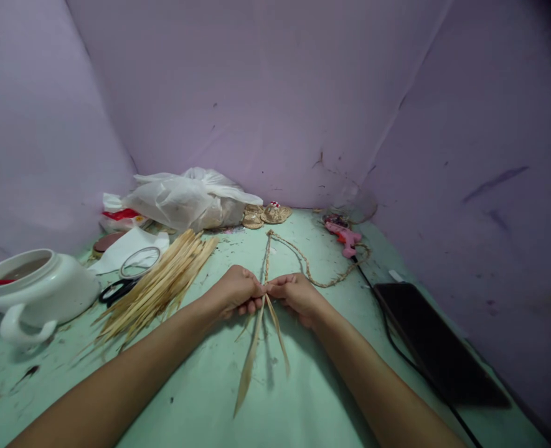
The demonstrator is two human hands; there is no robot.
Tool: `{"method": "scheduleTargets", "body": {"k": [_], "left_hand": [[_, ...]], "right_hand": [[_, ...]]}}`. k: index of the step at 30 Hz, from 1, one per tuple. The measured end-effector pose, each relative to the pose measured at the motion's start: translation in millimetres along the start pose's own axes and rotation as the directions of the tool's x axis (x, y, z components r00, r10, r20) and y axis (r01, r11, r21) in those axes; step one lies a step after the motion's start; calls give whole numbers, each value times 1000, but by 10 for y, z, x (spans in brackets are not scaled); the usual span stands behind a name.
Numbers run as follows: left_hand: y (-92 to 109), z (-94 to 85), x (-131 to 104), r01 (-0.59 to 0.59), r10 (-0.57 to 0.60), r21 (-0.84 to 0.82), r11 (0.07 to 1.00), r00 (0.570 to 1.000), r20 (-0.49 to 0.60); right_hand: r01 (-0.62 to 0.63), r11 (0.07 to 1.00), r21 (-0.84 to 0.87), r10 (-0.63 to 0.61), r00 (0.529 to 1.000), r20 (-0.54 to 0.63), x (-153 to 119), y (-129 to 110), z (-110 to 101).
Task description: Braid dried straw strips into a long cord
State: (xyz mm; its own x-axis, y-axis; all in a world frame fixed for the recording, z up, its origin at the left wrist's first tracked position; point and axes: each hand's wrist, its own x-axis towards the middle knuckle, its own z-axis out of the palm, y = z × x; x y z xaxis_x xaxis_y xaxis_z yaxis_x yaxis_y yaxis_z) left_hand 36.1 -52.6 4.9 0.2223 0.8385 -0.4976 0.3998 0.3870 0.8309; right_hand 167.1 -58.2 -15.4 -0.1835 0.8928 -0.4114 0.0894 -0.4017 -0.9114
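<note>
A thin braided cord (307,267) of dry plant fibre runs from the back of the table down to both hands, with a long loop lying off to the right. My left hand (243,291) pinches the cord's lower end between thumb and fingers. Right beside it, my right hand (296,295) pinches the same spot, the fingertips almost touching. Loose flat strips (253,367) hang below the fingers and spread toward the front. A bundle of dry straw strips (158,286) lies to the left of my left hand.
At the left stand a white pot (55,286) and black scissors (116,291) near a tape roll (139,262). Behind lie a plastic bag (191,199) and small woven hats (275,213). A pink glue gun (345,236) and a black tablet (438,342) with a cable are right.
</note>
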Motion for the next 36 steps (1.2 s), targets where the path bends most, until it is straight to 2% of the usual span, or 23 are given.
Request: {"method": "scheduleTargets", "body": {"k": [3, 6, 8, 10, 13, 15, 21, 28, 32, 36], "left_hand": [[-12, 11, 1, 10, -10, -46, 999, 1000, 0], [-27, 26, 17, -23, 24, 12, 1000, 993, -119], [-34, 38, 23, -64, 65, 12, 998, 985, -159], [-37, 49, 23, -63, 59, -28, 998, 993, -102], [-41, 55, 22, -23, 28, -130, 991, 999, 40], [-47, 47, 27, -19, 33, -163, 986, 996, 86], [-79, -16, 45, -50, 51, -21, 999, 997, 50], [-92, -48, 54, -32, 35, -25, 999, 995, 96], [-100, -48, 57, -73, 77, -41, 996, 990, 118], [-97, -67, 56, -92, 105, -83, 992, 981, 165]], "right_hand": [[-4, 999, -32, 3, 1000, -26, 8, 10, -13], [-5, 1000, -30, 5, 1000, -21, 13, 20, -20], [-6, 1000, 0, 6, 1000, -17, 10, 17, -22], [-12, 999, 34, 13, 1000, -10, 4, 8, -24], [-20, 997, 81, 19, 1000, 21, 1, 0, -27], [-12, 996, 91, 9, 999, 42, 9, 8, -27], [-5, 997, 72, 0, 997, 75, 33, 56, -21], [52, 995, 82, -70, 969, 235, 0, 37, -90], [74, 997, 19, -76, 982, 174, 22, 42, -96], [181, 978, -108, -169, 979, 113, 51, 53, -103]]}}
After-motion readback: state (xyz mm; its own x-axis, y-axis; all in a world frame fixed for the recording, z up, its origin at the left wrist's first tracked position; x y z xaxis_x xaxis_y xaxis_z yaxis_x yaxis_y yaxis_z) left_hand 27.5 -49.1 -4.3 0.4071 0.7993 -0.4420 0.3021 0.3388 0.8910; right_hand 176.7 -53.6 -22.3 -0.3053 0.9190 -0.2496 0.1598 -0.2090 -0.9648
